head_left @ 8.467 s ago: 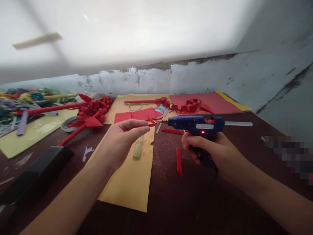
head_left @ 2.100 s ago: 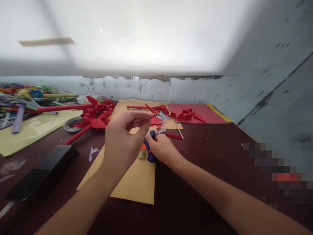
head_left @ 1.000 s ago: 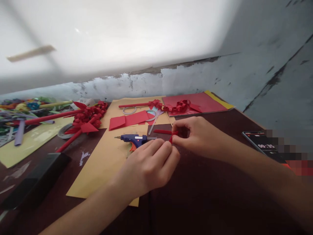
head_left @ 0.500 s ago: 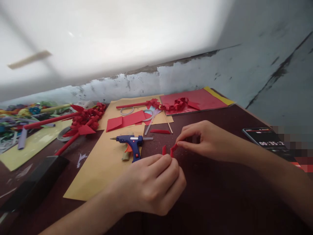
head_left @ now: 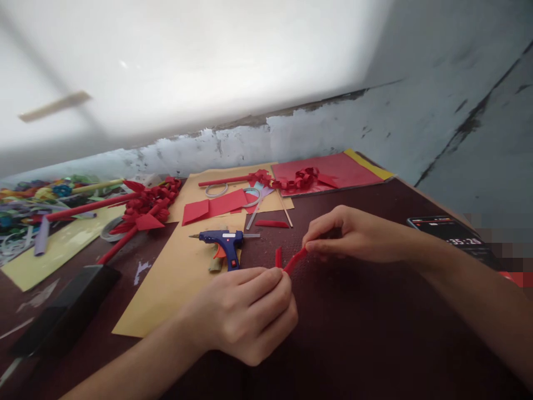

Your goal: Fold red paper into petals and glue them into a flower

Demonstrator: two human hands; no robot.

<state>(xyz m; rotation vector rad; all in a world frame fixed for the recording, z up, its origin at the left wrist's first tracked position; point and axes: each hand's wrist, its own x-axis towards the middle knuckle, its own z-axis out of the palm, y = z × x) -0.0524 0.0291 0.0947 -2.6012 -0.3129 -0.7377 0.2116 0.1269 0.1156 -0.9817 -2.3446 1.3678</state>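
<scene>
A narrow red paper strip (head_left: 295,260) is stretched between my two hands above the dark table. Its lower left end is pinched in the fingers of my left hand (head_left: 254,314). The thumb and forefinger of my right hand (head_left: 343,236) grip the other end, a little higher and to the right. Just behind my left fingertips a second red strip (head_left: 278,256) points upward in the view; I cannot tell whether it touches them. A blue glue gun (head_left: 227,242) lies beyond my left hand, and a flat red folded piece (head_left: 271,224) lies farther back.
Brown paper sheets (head_left: 166,300) cover part of the table. Red paper flowers (head_left: 145,208) stick out of a black block (head_left: 69,311) at left, near colourful paper scraps (head_left: 16,228). A red chain-like paper piece (head_left: 300,179) lies at the back. A phone (head_left: 453,236) sits at right.
My hands have moved slightly apart, the left one shifting left. More of the red strip now shows between them, straighter than before. The view has shifted slightly.
</scene>
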